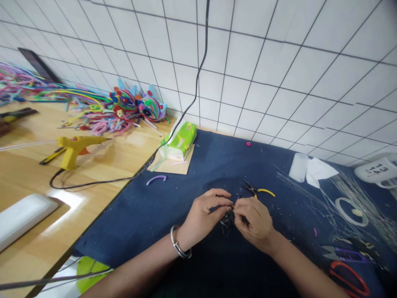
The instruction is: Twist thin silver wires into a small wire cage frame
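My left hand [206,212] and my right hand [254,221] meet low in the middle of the view, above the dark blue mat [130,223]. Between them is a small dark bundle [228,219] with thin wire ends sticking out. Thumb and fingers of my left hand pinch its upper part. The fingers of my right hand are closed against the same spot from the right, and what is at their tips is mostly hidden. Just beyond my right hand lie yellow-handled pliers [265,192], jaws toward the back left.
At right are loose wires [356,194], a white tape ring [350,211], purple-handled snips [349,254], red-handled scissors [349,279] and a white mug [376,170]. Left are a tissue pack [182,140], a yellow glue gun [74,151] and pipe cleaners [99,120]. A black cable [198,82] hangs across.
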`<act>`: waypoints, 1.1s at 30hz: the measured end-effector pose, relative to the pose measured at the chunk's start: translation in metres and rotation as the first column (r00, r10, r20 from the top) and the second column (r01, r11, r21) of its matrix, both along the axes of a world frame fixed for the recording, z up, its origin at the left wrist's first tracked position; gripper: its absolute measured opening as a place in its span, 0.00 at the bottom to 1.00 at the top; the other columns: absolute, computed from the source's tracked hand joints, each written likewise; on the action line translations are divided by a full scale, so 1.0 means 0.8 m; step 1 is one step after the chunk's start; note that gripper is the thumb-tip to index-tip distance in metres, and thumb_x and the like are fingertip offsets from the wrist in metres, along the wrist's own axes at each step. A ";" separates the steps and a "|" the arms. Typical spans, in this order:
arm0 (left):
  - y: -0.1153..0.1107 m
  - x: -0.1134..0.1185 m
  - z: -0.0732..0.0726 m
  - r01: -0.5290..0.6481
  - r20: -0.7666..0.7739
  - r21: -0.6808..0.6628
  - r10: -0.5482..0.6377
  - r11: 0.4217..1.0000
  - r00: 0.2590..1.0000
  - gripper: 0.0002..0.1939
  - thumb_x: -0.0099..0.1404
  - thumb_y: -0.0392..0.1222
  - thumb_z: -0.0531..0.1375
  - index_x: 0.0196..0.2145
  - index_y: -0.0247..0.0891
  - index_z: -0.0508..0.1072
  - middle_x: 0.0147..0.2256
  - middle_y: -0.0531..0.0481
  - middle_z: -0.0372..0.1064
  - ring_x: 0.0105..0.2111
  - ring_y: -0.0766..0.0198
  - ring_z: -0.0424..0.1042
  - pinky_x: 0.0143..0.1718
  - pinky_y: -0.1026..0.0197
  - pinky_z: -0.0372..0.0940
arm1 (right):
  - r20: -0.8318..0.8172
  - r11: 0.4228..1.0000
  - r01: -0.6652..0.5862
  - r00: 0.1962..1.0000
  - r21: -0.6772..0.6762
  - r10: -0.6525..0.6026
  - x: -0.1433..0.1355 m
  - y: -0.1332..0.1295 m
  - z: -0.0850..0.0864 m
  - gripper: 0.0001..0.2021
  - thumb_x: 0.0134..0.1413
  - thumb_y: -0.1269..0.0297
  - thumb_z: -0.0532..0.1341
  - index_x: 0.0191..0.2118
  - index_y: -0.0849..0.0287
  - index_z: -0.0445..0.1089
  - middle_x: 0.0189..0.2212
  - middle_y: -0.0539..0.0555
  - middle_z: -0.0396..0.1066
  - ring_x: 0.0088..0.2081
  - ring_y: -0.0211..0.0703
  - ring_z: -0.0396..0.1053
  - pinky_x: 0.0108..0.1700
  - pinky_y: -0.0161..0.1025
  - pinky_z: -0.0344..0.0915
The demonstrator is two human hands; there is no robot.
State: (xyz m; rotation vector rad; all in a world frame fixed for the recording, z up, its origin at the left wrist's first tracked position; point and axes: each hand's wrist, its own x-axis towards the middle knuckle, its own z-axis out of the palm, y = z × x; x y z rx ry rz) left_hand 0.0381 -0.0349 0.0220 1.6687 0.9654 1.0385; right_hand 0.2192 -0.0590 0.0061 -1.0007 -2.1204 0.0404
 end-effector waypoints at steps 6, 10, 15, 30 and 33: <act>0.002 -0.002 0.000 -0.014 -0.018 0.008 0.014 1.000 1.000 0.07 0.57 0.34 0.59 0.30 0.41 0.77 0.31 0.48 0.69 0.34 0.62 0.68 0.38 0.60 0.63 | -0.028 0.998 -0.028 0.999 -0.051 0.027 0.000 0.002 0.006 0.10 0.48 0.79 0.56 0.34 0.57 0.66 0.31 0.53 0.70 0.33 0.39 0.68 0.35 0.39 0.65; 0.002 -0.002 0.002 -0.017 -0.038 -0.035 0.015 0.999 0.999 0.05 0.58 0.35 0.58 0.27 0.39 0.74 0.29 0.49 0.67 0.33 0.63 0.67 0.37 0.61 0.61 | -0.051 0.995 -0.033 0.998 -0.099 0.028 -0.001 0.003 0.014 0.09 0.49 0.78 0.57 0.33 0.58 0.67 0.30 0.52 0.70 0.33 0.39 0.68 0.36 0.38 0.65; 0.002 -0.003 0.001 0.024 0.003 -0.124 -0.023 0.992 1.000 0.05 0.59 0.37 0.57 0.27 0.37 0.72 0.29 0.50 0.66 0.31 0.65 0.66 0.36 0.62 0.60 | -0.100 0.985 0.000 0.995 -0.175 -0.018 -0.002 0.002 0.017 0.07 0.49 0.77 0.57 0.32 0.58 0.67 0.29 0.52 0.68 0.32 0.39 0.67 0.36 0.38 0.65; 0.003 -0.002 -0.009 0.111 0.064 -0.362 -0.094 0.926 0.994 0.07 0.58 0.41 0.58 0.28 0.35 0.73 0.28 0.50 0.67 0.29 0.65 0.65 0.34 0.63 0.60 | -0.116 0.912 0.121 0.977 -0.391 -0.179 -0.005 0.001 0.002 0.01 0.50 0.70 0.58 0.30 0.58 0.65 0.25 0.50 0.66 0.27 0.37 0.65 0.29 0.34 0.64; 0.003 0.000 -0.009 0.136 0.152 -0.463 -0.073 0.876 0.986 0.08 0.58 0.42 0.58 0.28 0.34 0.71 0.26 0.51 0.66 0.26 0.67 0.63 0.30 0.65 0.59 | -0.093 0.856 0.191 0.959 -0.480 -0.266 -0.004 0.000 0.002 0.06 0.47 0.68 0.60 0.25 0.57 0.62 0.21 0.48 0.63 0.23 0.35 0.62 0.26 0.33 0.61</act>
